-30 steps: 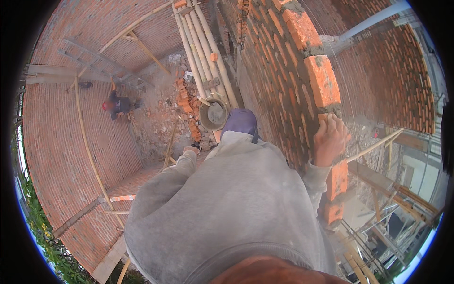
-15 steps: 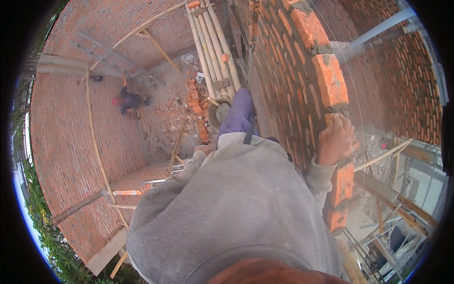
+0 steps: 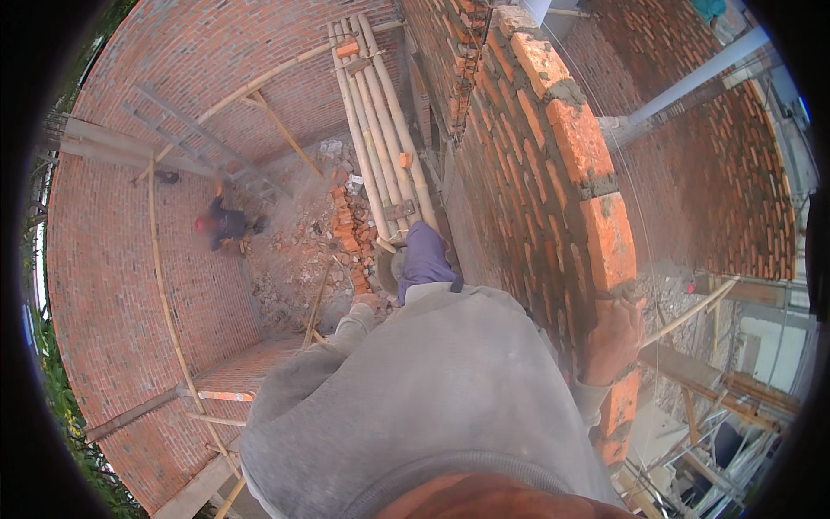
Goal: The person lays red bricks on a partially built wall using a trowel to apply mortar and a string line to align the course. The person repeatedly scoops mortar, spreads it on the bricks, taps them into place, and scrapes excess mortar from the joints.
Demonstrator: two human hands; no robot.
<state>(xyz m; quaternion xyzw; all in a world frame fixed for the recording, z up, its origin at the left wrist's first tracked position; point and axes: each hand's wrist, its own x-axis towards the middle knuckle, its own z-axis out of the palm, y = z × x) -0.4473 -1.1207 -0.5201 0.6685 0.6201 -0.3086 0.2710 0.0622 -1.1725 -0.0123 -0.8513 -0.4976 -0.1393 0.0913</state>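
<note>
On my right rises a brick wall (image 3: 536,173) with grey mortar in its joints, its top course of orange bricks curving through the view. My right hand (image 3: 614,337) is closed over the edge of that top course, touching the bricks. Just ahead of it along the wall lies a brick (image 3: 609,242) with mortar at its ends. My left hand (image 3: 367,300) is low beside my body at the left, its fingers curled. What it holds, if anything, is hidden.
Bamboo poles tied together (image 3: 380,130) form a platform ahead, bearing loose bricks (image 3: 347,48). Far below at left, a person in a red cap (image 3: 226,225) is near a wall. Rubble (image 3: 294,251) and stacked bricks (image 3: 346,229) cover the ground. A thin line (image 3: 635,199) runs beside the wall.
My view has shifted, so the platform and my leg appear lower. My right hand stays at the wall's top and now lies flatter against it. My left hand remains by my side.
</note>
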